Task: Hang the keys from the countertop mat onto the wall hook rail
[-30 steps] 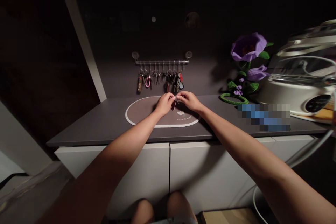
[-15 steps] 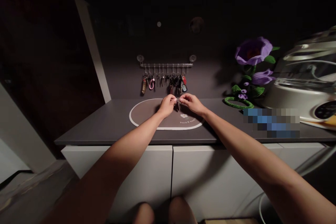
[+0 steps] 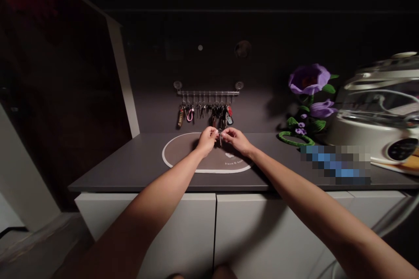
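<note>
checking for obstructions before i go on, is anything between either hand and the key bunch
Nothing visible is. The left hand and right hand pinch the key bunch from either side, above the oval mat. The hanging keys are beyond it, not between.

Purple flowers (image 3: 309,80) beside a pale appliance (image 3: 363,137), white cabinet doors (image 3: 178,222) below

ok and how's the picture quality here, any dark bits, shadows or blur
Head view: the upper wall is nearly black; a soft shadow crosses the white cabinet doors; faint glints sit on the clear appliance cover; the keys in the fingers are too small to read clearly; a patch on the counter is pixelated.
</note>
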`<control>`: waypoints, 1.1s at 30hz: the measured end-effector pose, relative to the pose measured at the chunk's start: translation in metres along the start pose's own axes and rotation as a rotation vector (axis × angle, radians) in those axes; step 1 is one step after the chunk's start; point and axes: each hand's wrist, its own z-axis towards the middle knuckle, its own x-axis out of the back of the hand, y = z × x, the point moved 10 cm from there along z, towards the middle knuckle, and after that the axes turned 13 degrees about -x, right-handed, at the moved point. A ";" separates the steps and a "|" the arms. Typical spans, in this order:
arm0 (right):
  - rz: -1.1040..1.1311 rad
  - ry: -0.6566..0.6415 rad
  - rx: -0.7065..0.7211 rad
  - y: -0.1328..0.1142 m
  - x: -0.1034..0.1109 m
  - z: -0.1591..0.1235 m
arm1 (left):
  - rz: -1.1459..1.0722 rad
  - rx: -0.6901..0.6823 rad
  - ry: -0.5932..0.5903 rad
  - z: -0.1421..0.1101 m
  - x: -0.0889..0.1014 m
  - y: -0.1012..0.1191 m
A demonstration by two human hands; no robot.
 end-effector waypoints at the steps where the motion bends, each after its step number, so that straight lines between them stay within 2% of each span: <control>1: 0.015 0.009 0.001 0.001 0.000 0.001 | -0.010 0.006 0.008 0.000 0.000 0.000; 7: 0.107 0.049 0.009 0.003 0.003 0.003 | -0.074 0.001 0.002 -0.001 -0.003 0.000; 11: 0.116 0.023 -0.006 0.006 0.001 0.004 | -0.118 0.009 0.003 -0.003 -0.005 -0.003; 20: 0.196 -0.012 0.026 0.000 0.003 0.007 | -0.060 -0.029 0.024 -0.003 -0.003 -0.002; 25: 0.259 0.079 0.080 -0.015 0.023 0.012 | 0.037 -0.079 0.027 -0.001 0.001 -0.004; 33: 0.424 0.213 0.001 -0.033 0.068 0.044 | 0.155 -0.076 0.025 0.001 0.007 -0.011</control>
